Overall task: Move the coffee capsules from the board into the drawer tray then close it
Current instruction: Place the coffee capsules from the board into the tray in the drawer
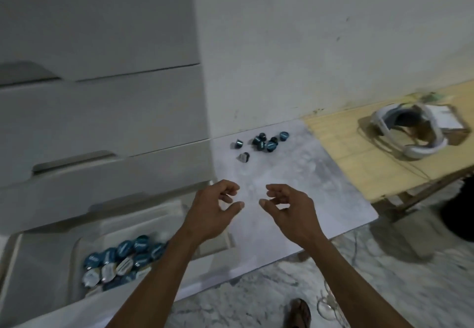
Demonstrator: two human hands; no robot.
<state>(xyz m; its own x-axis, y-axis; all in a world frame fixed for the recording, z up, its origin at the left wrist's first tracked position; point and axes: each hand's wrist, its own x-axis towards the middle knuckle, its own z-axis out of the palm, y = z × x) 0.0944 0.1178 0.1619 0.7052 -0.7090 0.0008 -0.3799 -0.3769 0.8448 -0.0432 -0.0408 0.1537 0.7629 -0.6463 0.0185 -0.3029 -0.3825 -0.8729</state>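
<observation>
Several blue coffee capsules [265, 141] lie in a loose cluster at the far end of a pale marble-look board [307, 186], close to the wall. One lies apart, foil side showing [243, 157]. The bottom drawer stands pulled out at lower left, and its clear tray [77, 248] holds a heap of capsules [123, 258]. My left hand [214, 209] and my right hand [287, 207] hover side by side over the near part of the board, fingers loosely curled, holding nothing.
A white drawer unit [102, 112] with shut upper drawers rises on the left. A wooden table [384, 153] to the right carries a white headset [407, 132] with a cable. Marble floor lies below, with a foot [298, 312] and a glass object [328, 304].
</observation>
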